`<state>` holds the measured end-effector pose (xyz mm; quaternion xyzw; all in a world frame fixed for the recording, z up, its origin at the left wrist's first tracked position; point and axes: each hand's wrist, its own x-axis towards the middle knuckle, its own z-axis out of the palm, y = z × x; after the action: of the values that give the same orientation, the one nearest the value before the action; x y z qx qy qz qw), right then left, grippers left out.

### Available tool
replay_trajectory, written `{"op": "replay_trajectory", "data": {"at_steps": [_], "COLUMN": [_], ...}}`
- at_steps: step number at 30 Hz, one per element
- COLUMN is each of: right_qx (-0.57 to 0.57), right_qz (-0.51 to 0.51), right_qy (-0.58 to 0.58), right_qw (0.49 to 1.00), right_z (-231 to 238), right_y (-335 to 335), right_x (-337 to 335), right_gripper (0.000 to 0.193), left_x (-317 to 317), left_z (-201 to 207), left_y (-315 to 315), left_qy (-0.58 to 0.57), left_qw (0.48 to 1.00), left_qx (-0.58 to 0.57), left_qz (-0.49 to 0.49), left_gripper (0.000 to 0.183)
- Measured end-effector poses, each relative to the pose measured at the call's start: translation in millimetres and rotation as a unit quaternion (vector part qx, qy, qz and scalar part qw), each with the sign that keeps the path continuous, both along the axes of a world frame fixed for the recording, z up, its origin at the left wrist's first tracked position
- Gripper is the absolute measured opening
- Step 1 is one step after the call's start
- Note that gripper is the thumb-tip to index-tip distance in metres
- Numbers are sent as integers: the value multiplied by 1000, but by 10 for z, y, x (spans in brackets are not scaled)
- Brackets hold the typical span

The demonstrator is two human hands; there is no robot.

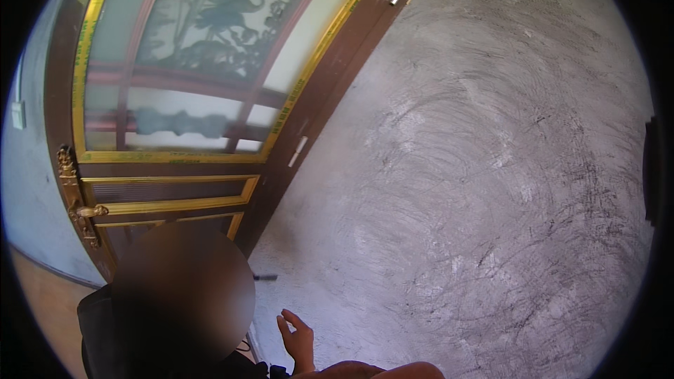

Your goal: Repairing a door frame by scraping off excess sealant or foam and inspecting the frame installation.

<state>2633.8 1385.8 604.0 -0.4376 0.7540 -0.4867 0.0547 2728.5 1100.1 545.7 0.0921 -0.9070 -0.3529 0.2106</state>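
A bare hand is raised at the lower edge, left of the middle. It appears to be my right hand, joined to the bare arm along the bottom rim. Its fingers are bent with a gap to the thumb, and nothing shows between them. Rough grey wall lies behind it. Left of the hand is a large blurred patch, with dark clothing of what seems to be another person around it. A short dark bar sticks out past the patch's right side. My left hand does not show.
A brown door with frosted, bird-patterned glass and yellow-taped edging fills the upper left. It has an ornate bronze handle and silver hinges. A pale wall with a switch and tan floor lie further left.
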Motion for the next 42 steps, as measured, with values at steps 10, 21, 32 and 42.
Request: {"op": "replay_trajectory", "data": {"at_steps": [10, 21, 32, 42], "right_qx": [72, 69, 98, 78], "right_qz": [99, 122, 106, 172], "right_qy": [-38, 11, 24, 81], "right_qw": [992, 990, 989, 979], "right_z": [106, 365, 418, 817], "right_y": [-400, -1342, -2060, -2499], "right_x": [98, -2, -297, -1173], "right_gripper": [35, 35, 35, 35], "left_x": [252, -127, -1177, -1514], "left_z": [2374, 3772, 5318, 6884], "left_y": [-474, -857, -1353, -1661], "left_qy": [305, 423, 633, 711], "left_qw": [936, 901, 774, 636], "left_qx": [-50, 95, 23, -268], "left_qz": [170, 37, -18, 134], "left_gripper": [38, 42, 29, 34]}}
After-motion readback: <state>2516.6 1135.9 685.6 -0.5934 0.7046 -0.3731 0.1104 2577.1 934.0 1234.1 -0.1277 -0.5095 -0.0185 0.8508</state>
